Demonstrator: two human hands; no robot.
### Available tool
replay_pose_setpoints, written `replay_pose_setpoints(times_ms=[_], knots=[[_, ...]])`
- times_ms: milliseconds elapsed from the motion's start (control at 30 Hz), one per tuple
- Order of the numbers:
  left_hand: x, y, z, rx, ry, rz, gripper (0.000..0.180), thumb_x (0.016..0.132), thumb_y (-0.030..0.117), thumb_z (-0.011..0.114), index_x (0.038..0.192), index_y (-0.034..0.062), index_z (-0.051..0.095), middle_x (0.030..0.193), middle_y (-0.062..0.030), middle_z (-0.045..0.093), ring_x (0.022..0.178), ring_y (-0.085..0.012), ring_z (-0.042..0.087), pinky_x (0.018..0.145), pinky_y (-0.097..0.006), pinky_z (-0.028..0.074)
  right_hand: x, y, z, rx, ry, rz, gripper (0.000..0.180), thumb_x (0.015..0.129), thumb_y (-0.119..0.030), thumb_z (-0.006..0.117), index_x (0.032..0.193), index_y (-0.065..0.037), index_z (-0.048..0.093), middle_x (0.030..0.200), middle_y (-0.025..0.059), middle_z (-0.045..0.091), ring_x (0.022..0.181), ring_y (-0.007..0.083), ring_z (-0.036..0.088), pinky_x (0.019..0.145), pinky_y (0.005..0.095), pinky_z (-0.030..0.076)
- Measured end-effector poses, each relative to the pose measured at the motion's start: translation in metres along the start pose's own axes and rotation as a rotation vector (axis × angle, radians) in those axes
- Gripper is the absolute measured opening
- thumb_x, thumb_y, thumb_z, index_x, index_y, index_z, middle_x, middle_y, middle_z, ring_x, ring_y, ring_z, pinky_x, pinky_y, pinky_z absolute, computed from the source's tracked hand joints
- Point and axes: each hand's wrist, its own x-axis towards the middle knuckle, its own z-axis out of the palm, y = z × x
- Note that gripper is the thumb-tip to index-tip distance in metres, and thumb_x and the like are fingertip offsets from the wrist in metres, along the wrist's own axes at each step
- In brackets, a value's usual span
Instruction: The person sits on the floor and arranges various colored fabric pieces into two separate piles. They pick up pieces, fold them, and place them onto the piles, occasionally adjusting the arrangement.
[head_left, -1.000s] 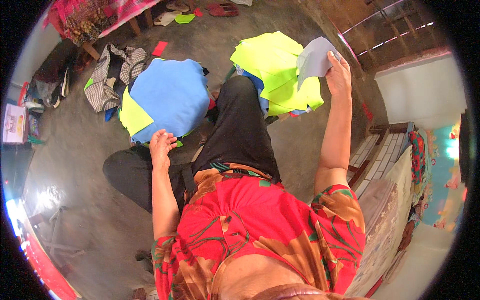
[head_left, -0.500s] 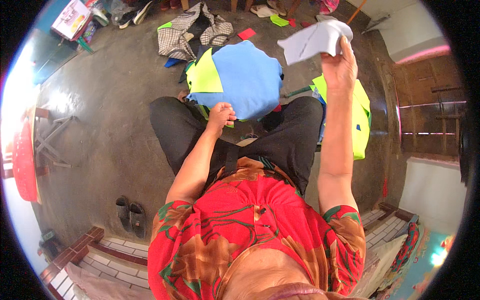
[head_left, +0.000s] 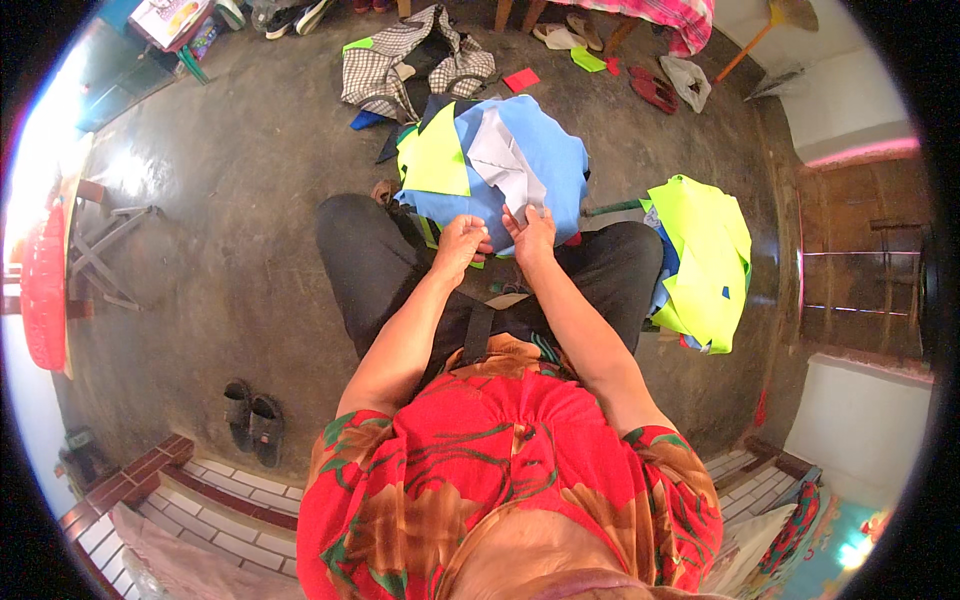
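Centrally, just above mid-frame, a stack of fabric pieces (head_left: 540,160) is lying on the floor in front of the seated person's knees. Its top layers are showing light blue cloth, a neon yellow-green triangular piece (head_left: 436,158) at its left, and a pale grey-white piece (head_left: 505,165) running diagonally across the middle; a dark edge is peeking out along the upper side. The left hand (head_left: 462,242) is resting on the near edge of the blue cloth with fingers curled onto it, apparently pinching the fabric, though the grip itself is not fully showing. The right hand (head_left: 532,232) is sitting just beside it, fingers bent down on the lower end of the grey-white piece; whether it is clamping or merely pressing cannot be told. The two hands are nearly touching each other.

At right of centre, a second heap of neon yellow-green fabric (head_left: 705,255) is lying beside the person's right knee. A checked garment (head_left: 410,60) is lying at upper centre, a pair of dark shoes (head_left: 252,418) at lower left, a red basin (head_left: 45,290) at the left edge.
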Motion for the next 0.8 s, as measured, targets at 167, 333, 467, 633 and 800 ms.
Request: replay_pose_setpoints(times_ms=[167, 333, 467, 633, 800], knots=[[0.009, -0.002, 0.004, 0.030, -0.009, -0.016, 0.027, 0.089, 0.023, 0.058, 0.109, 0.0060, 0.052, 0.096, -0.0092, 0.060, 0.080, -0.0192, 0.062, 0.066, -0.032, 0.051, 0.003, -0.015, -0.007, -0.006, -0.117, 0.003, 0.024, 0.093, -0.008, 0.045, 0.117, -0.004, 0.044, 0.105, 0.0142, 0.059, 0.085, 0.0296, 0.064, 0.061, 0.0353, 0.056], [0.005, 0.007, 0.010, -0.098, -0.076, -0.006, 0.037, 0.086, 0.039, 0.064, 0.105, 0.0076, 0.058, 0.092, -0.0052, 0.061, 0.084, -0.0177, 0.061, 0.071, -0.032, 0.051, -0.018, -0.020, -0.002, 0.041, -0.137, 0.081, 0.025, 0.092, -0.007, 0.046, 0.117, -0.002, 0.042, 0.103, 0.0137, 0.058, 0.085, 0.0275, 0.064, 0.064, 0.0340, 0.056], [0.017, 0.003, 0.008, -0.361, -0.187, -0.088, 0.030, 0.084, 0.041, 0.066, 0.092, 0.0124, 0.061, 0.081, 0.0000, 0.060, 0.075, -0.0141, 0.060, 0.065, -0.029, 0.049, -0.039, -0.016, 0.002, 0.081, -0.200, 0.173, 0.021, 0.092, -0.006, 0.047, 0.113, -0.001, 0.042, 0.104, 0.0133, 0.057, 0.088, 0.0268, 0.064, 0.069, 0.0347, 0.056], [0.039, -0.004, 0.001, -0.392, -0.202, -0.168, 0.025, 0.082, 0.031, 0.070, 0.091, 0.0100, 0.059, 0.083, -0.0028, 0.061, 0.070, -0.0141, 0.059, 0.060, -0.026, 0.050, -0.076, -0.025, 0.003, -0.090, -0.232, 0.298, 0.020, 0.093, -0.007, 0.045, 0.113, -0.003, 0.043, 0.113, 0.0143, 0.060, 0.092, 0.0241, 0.064, 0.073, 0.0329, 0.054], [0.045, -0.012, 0.011, -0.450, -0.181, -0.106, 0.020, 0.088, 0.020, 0.063, 0.101, 0.0068, 0.055, 0.095, -0.0114, 0.063, 0.087, -0.0261, 0.063, 0.074, -0.041, 0.054, -0.112, -0.066, -0.022, -0.529, -0.468, 0.137, 0.040, 0.093, -0.018, 0.054, 0.129, -0.005, 0.044, 0.112, 0.0096, 0.062, 0.096, 0.0190, 0.062, 0.078, 0.0305, 0.050]])
